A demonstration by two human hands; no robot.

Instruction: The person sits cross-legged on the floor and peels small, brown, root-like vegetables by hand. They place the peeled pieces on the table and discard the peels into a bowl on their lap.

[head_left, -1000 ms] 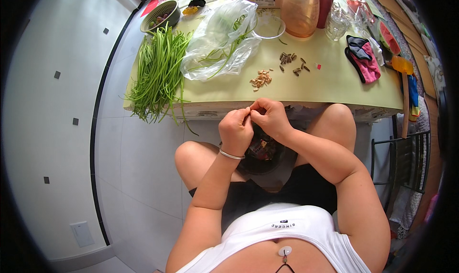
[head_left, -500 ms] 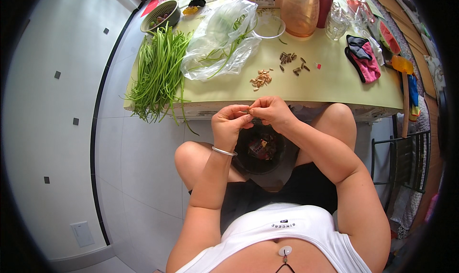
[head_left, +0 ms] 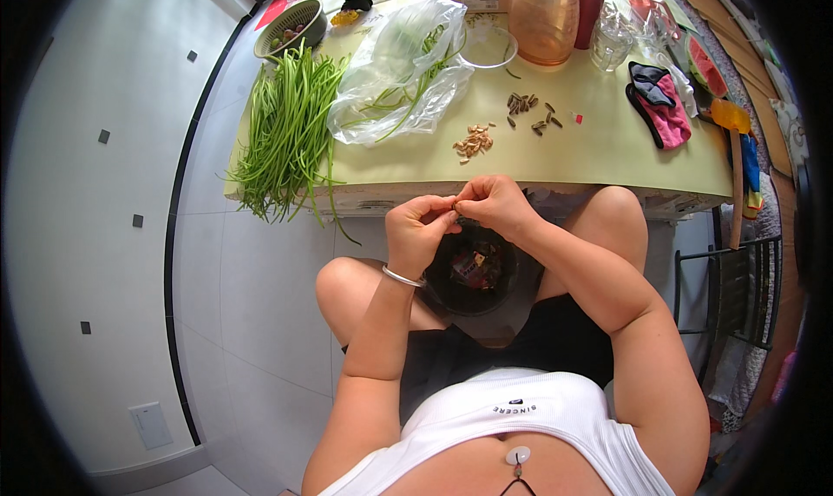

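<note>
My left hand (head_left: 415, 229) and my right hand (head_left: 496, 204) meet just off the table's near edge, thumbs and fingertips pinched together. Between them is a small dark sunflower seed (head_left: 455, 208), mostly covered by the fingers. On the tabletop beyond lies a little heap of pale shelled kernels (head_left: 474, 143). Farther back and to the right are dark unshelled sunflower seeds (head_left: 522, 105), some grouped and several scattered. Below my hands, between my knees, stands a black bin (head_left: 468, 298) with wrappers inside.
Long green vegetable stems (head_left: 291, 136) overhang the table's left edge, beside a clear plastic bag (head_left: 399, 79). A basket (head_left: 311, 34), a clear round container (head_left: 501, 65), an orange jar (head_left: 544, 19) and a glass (head_left: 612, 52) stand behind. Pink-and-black cloth (head_left: 664, 114) lies right.
Both hands stay over the bin, with only slight shifts of the fingertips around the seed. The heaps on the table look the same.
</note>
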